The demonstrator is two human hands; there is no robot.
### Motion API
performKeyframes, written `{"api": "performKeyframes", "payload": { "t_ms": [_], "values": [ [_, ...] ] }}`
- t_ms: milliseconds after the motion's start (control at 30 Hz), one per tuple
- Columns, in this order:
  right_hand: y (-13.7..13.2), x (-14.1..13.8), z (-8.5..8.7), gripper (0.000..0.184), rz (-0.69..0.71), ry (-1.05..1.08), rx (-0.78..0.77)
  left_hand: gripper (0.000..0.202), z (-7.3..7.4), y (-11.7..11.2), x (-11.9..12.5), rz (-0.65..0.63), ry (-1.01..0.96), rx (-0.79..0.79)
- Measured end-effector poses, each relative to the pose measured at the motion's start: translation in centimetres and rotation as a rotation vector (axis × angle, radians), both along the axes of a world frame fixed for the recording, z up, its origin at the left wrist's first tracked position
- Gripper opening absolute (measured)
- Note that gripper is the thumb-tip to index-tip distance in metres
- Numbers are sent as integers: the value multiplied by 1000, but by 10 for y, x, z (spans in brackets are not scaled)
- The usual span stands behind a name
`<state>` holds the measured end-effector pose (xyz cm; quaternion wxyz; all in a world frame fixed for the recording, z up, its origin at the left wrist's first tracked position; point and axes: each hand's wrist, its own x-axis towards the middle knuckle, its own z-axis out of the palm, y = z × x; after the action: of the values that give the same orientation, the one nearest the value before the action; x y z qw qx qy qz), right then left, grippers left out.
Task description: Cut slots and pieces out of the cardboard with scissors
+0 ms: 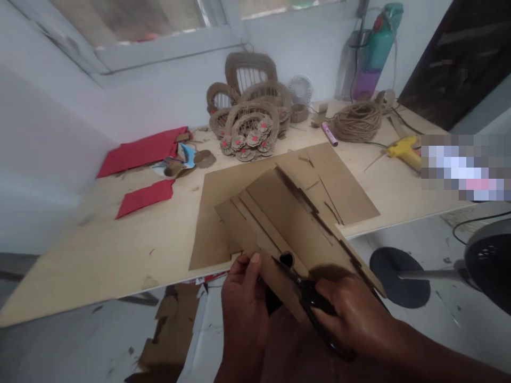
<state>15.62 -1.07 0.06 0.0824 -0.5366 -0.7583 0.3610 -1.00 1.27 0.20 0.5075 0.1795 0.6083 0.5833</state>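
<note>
My left hand [243, 298] pinches the near edge of a brown cardboard piece [241, 226] between thumb and fingers. That cardboard slants up over the table's front edge, with folds or layered strips along it. In my right hand [355, 306] is a pair of black-handled scissors [307, 292], its blades pointing left along a cardboard strip [281, 284] beside my left thumb. Whether the blades are biting into the strip I cannot tell. Under the held piece, a larger flat cardboard sheet [351, 197] lies on the table, with thin offcuts on it.
Twine-wrapped frames with cardboard flowers [251, 127] stand at the back of the wooden table [99, 255]. Red sheets [146, 199] and tape rolls [203, 158] lie left; a twine coil [357, 121], yellow glue gun [407, 149] and teal-purple bottle [377, 58] are right. A round-based stand [393, 290] occupies the floor.
</note>
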Motion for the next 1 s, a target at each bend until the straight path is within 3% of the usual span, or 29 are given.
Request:
{"api": "performKeyframes", "payload": {
  "t_ms": [200, 433, 700, 1000],
  "values": [
    [-2, 2, 1, 25, -47, 78, -45, 22, -1, 7, -5, 25, 37, 12],
    [-6, 8, 8, 21, -116, 327, -430, 25, -11, 2, -3, 41, 17, 22],
    [-17, 17, -6, 37, -219, 450, -680, 24, -11, 4, 2, 53, 47, 38],
    [-3, -3, 7, 26, -234, 576, -600, 21, -7, -1, 4, 63, 151, 32]
  ]
}}
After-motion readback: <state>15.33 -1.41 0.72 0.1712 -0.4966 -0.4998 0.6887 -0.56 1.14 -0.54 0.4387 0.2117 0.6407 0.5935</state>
